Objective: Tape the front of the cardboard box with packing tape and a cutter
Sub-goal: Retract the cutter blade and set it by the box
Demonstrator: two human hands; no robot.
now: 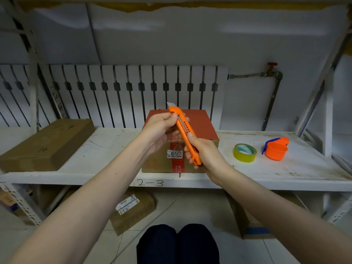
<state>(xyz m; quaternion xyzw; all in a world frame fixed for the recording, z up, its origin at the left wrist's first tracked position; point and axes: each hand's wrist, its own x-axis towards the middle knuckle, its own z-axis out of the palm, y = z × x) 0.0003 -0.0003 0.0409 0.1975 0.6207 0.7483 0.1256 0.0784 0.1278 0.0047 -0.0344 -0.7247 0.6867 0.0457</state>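
Both bare forearms reach forward over the white shelf [106, 147]. The right hand [204, 151] wraps the lower body of the orange cutter [185, 133], blade tip out and pointing up; the left hand [162, 129] pinches its upper end. Directly behind stands the cardboard box [200, 126], red-topped. To the right lie a tape roll [244, 152] and an orange dispenser [276, 148], well apart from the box.

Orange cutter [185, 131] in both hands
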